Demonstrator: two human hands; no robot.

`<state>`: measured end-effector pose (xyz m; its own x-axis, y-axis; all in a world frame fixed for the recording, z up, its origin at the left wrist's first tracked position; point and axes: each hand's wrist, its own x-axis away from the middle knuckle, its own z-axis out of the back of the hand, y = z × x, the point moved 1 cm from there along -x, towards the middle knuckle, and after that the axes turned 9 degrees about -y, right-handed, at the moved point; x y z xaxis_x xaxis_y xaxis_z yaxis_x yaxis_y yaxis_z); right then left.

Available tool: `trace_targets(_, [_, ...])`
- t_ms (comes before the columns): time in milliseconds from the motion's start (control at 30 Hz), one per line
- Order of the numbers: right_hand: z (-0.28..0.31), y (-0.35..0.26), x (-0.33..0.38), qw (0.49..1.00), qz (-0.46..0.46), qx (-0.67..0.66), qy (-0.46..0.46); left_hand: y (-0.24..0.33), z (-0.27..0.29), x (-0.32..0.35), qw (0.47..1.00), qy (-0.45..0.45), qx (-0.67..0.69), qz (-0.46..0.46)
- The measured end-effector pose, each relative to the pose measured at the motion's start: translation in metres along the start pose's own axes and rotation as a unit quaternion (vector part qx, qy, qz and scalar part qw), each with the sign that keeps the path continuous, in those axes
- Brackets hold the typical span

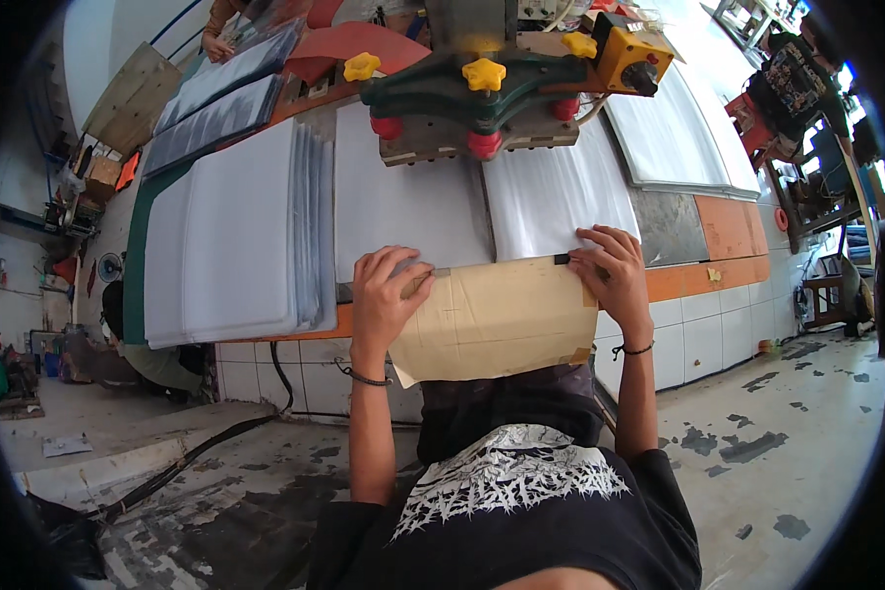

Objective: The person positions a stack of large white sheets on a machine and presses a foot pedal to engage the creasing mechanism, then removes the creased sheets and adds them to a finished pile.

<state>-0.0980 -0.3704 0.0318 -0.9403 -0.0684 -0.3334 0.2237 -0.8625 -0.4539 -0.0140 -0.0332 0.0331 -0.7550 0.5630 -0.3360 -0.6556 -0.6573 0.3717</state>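
Observation:
A tan paper or card sheet (501,320) spans the front edge of the workbench and hangs down in front of my waist. Its upper left corner is pinched in my left hand (385,295), thumb and fingers closed on it. My right hand (615,275) grips the upper right corner, beside a small dark piece of tape (561,260). Creases and faint lines run across the sheet, and brown tape sits at its lower right corner. Just beyond its top edge lie a left clear plastic sheet (403,206) and a right clear plastic sheet (560,197), side by side.
A green press head (482,98) with yellow knobs overhangs the sheets. Thick plastic stacks stand left (231,226) and right (674,138). A yellow control box (631,61) is attached at the press's right. Another person's hand (218,47) works at the far left.

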Motion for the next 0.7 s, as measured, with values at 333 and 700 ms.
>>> trace_targets(333, [-0.005, -0.008, -0.004, 0.999, -0.042, -0.017, -0.015, -0.001, 0.002, 0.0, 1.0, -0.006, 0.017, 0.005])
trace_targets(700, [-0.009, -0.012, -0.003, 0.999, -0.028, 0.014, 0.014, -0.002, 0.002, 0.0, 0.999, -0.009, 0.042, 0.022])
